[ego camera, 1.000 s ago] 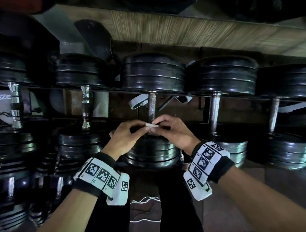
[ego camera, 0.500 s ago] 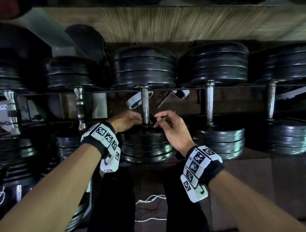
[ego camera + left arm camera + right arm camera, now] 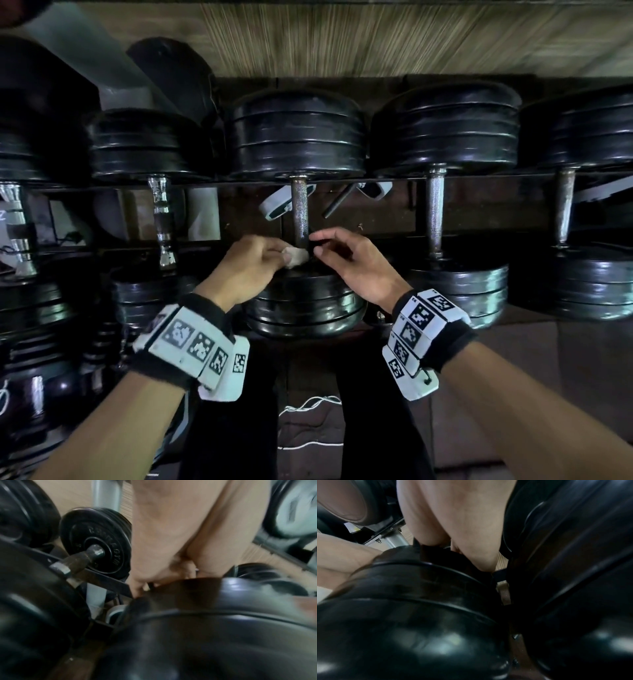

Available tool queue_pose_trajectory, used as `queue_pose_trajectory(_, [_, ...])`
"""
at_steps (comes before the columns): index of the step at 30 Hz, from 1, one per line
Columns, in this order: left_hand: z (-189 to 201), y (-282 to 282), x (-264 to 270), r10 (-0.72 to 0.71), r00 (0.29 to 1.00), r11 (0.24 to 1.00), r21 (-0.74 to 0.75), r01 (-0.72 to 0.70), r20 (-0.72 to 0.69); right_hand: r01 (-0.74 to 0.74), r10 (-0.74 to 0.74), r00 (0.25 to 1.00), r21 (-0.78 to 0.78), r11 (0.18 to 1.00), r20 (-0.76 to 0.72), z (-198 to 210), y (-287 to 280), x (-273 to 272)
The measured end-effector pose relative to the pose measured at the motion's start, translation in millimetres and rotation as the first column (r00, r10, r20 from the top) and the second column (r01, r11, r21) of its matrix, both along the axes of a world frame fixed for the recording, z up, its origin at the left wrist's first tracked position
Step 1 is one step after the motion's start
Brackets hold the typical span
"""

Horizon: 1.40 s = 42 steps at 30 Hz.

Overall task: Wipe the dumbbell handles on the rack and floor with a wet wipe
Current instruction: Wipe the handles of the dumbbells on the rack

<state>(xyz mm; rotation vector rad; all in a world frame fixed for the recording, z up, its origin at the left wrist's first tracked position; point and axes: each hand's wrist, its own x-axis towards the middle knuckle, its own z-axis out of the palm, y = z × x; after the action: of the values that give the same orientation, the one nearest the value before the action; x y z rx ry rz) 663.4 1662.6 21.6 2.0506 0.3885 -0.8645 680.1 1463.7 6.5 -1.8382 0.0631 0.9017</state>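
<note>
Knurled steel was the target: the middle dumbbell's handle [image 3: 300,212] stood bare on the rack [image 3: 376,178] between its black plate stacks. The left hand [image 3: 246,265] pinched a scrunched-up wet wipe [image 3: 295,256] right at the near end of that handle, where it met the near plates [image 3: 305,308]. The right hand [image 3: 356,265] hovered just on the other side of the bar, fingers loosely curled with nothing in them, so basically wide and idle.

What could've gone wrong, I reckoned: the wipe was balled so small it would only catch one side of the bar, and the knurling looked rough enough to snag or shred it. Being down at the collar, knuckles could also jam against the plate face. Most of the handle above the wipe looked untouched, so a short stroke would leave it half done.

Around it: a chrome-handled dumbbell [image 3: 161,222] to the left, two more rusty-looking handles [image 3: 434,209] off to the right, and some white-and-grey gear [image 3: 281,207] behind the bar. The neighbouring plates sat close on both sides, so elbow room was tight. Both wrist views were mostly blurry plate and palm, no help on the fingers.
</note>
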Motion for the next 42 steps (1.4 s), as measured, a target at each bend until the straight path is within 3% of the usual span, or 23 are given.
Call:
queue_pose_trajectory(4, [5.8,-6.5,-14.3,0.236,0.972,0.962,-0.139,-0.234,-0.002,-0.254,0.257,0.963,0.046,0.966,-0.082,9.7,0.0,15.5])
queue_pose_trajectory(9, [-2.0,-13.2,-23.2,0.343,0.936,0.933,-0.147,-0.329,0.084,-0.287,0.287,0.958,0.016,0.958,-0.007,8.2,3.2,32.3])
queue_pose_trajectory(11, [-11.4,-19.1,-27.1,0.43,0.88,0.901,-0.041,-0.431,0.202,-0.228,0.228,0.974,0.034,0.973,-0.006,5.1,1.5,37.6])
queue_pose_trajectory(14, [-18.6,-32.9,-27.9,0.583,0.756,0.764,0.115,-0.634,0.297,0.08,-0.078,0.996,0.061,0.995,-0.036,-10.3,-4.4,49.0])
queue_pose_trajectory(16, [-19.1,-39.4,-26.3,0.685,0.657,0.664,0.104,-0.741,0.314,0.21,-0.21,0.978,-0.017,0.978,-0.01,-24.1,-5.2,57.9])
queue_pose_trajectory(18, [-20.3,-40.8,-26.8,0.727,0.606,0.619,0.072,-0.782,0.323,0.242,-0.244,0.97,-0.076,0.967,-0.02,-34.1,2.7,64.2])
queue_pose_trajectory(21, [-24.0,-40.0,-28.9,0.725,0.592,0.615,0.057,-0.787,0.353,0.195,-0.197,0.98,-0.101,0.976,-0.011,-45.4,26.8,72.5])
queue_pose_trajectory(24, [-25.2,-40.4,-29.3,0.718,0.583,0.615,0.043,-0.787,0.381,0.096,-0.076,0.989,-0.162,0.982,0.126,-49.4,46.8,84.3])
queue_pose_trajectory(29, [-29.0,-38.9,-30.1,0.706,0.587,0.639,-0.001,-0.769,0.396,0.063,-0.033,0.976,-0.132,0.989,0.215,-47.9,34.0,74.4])
queue_pose_trajectory(36, [-27.5,-40.5,-29.6,0.703,0.597,0.646,0.004,-0.763,0.388,0.026,0.037,0.969,-0.25,0.968,0.244,-48.5,42.8,81.5])
queue_pose_trajectory(42, [-25.4,-40.3,-28.1,0.682,0.63,0.666,0.04,-0.745,0.372,-0.042,0.092,0.978,-0.258,0.965,0.185,-29.5,30.1,62.5])
